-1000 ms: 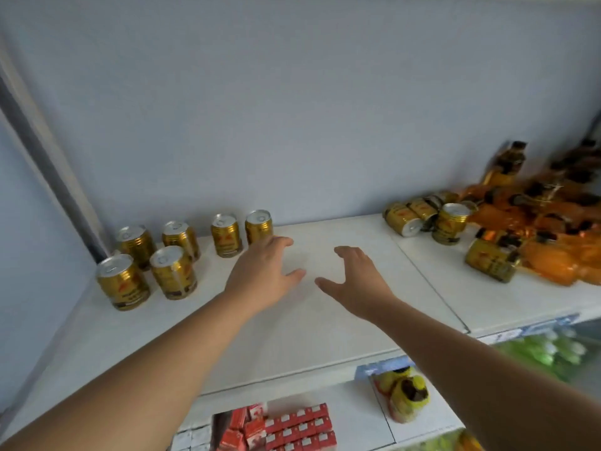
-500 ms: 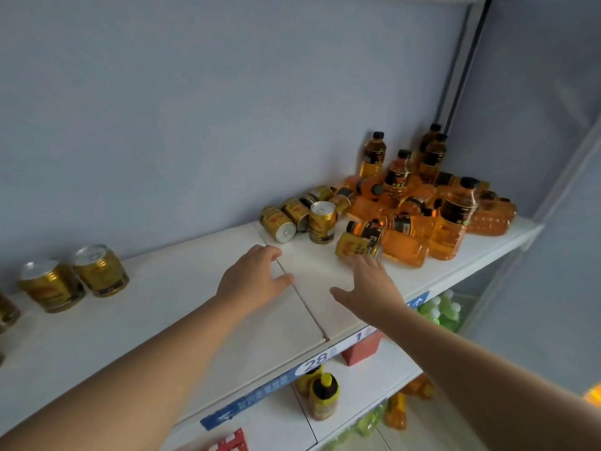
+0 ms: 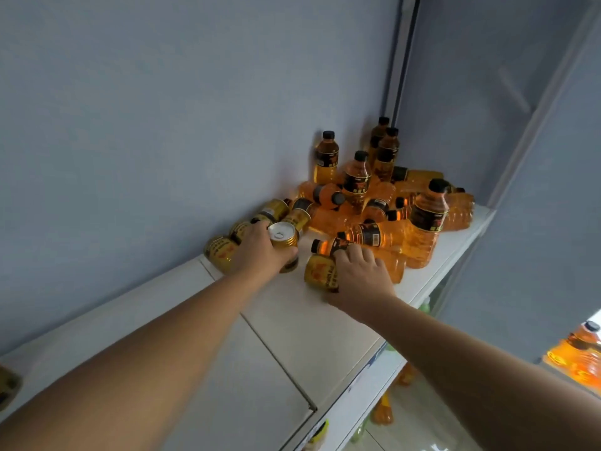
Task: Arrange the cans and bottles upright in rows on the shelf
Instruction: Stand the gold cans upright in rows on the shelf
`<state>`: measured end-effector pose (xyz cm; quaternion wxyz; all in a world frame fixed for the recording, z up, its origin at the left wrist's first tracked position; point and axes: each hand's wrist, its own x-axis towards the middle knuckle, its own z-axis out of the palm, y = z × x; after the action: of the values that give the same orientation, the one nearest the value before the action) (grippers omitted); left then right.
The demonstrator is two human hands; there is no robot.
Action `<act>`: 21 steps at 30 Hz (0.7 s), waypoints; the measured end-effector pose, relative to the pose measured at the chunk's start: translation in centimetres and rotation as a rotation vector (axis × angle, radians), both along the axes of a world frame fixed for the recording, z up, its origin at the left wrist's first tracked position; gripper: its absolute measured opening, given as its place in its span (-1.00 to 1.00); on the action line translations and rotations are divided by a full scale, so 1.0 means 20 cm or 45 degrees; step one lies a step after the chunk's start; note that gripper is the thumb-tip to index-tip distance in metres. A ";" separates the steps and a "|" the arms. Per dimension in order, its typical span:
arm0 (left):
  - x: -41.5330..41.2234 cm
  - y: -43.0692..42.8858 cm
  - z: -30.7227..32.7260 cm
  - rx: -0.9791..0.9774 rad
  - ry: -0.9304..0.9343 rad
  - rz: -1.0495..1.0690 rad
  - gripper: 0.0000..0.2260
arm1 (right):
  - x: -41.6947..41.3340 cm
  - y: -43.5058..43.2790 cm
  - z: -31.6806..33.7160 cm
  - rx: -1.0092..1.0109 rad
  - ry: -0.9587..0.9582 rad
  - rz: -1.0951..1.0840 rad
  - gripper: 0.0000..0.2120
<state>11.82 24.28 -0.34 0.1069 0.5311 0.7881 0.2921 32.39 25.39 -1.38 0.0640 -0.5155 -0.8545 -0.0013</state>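
On the white shelf [image 3: 292,327] a jumble of gold cans and orange bottles fills the far right corner. My left hand [image 3: 260,252] wraps around an upright gold can [image 3: 283,237] with a silver lid. Just right of it, my right hand [image 3: 359,278] is closed on a gold can lying on its side [image 3: 320,271]. Several more gold cans [image 3: 221,250] lie tipped against the back wall, left of my left hand. Orange bottles [image 3: 374,234] lie in a heap behind my hands; several bottles [image 3: 327,157] stand upright behind the heap, and one [image 3: 426,222] stands at its right.
The grey back wall and a side post close the corner at the right. The shelf's front edge carries a price strip [image 3: 364,375]. Lower shelves hold yellow and green bottles [image 3: 383,411]. An edge of another gold can [image 3: 8,385] shows at far left.
My view swung right from the standing cans to the heap. Both hands reached forward from above the bare shelf; the left closed on the upright can, the right on the lying can.
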 end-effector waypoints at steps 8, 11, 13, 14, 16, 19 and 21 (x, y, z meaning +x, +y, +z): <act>-0.02 0.11 -0.07 -0.014 0.042 0.012 -0.31 | 0.00 0.05 -0.07 0.033 0.098 0.059 -0.26; -0.02 0.09 -0.04 -0.012 0.033 -0.008 -0.35 | 0.01 0.05 -0.08 0.003 0.226 0.040 -0.24; -0.01 0.06 -0.03 0.024 0.047 -0.034 -0.37 | 0.02 0.04 -0.08 -0.012 0.322 0.038 -0.25; -0.01 0.05 -0.02 0.047 0.045 -0.050 -0.41 | 0.02 0.04 -0.08 -0.028 0.373 0.034 -0.25; 0.00 0.01 0.01 0.084 0.031 -0.057 -0.51 | 0.02 0.04 -0.08 -0.075 0.484 0.035 -0.24; 0.00 -0.06 0.07 0.157 0.008 -0.042 -0.46 | 0.01 0.02 -0.07 -0.125 0.594 0.076 -0.24; -0.01 -0.13 0.10 0.179 0.019 0.007 -0.42 | 0.00 -0.01 -0.07 -0.154 0.643 0.120 -0.25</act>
<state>11.66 21.64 1.75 0.0629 0.5374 0.7679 0.3429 32.45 25.25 -2.71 0.2444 -0.4619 -0.8331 0.1813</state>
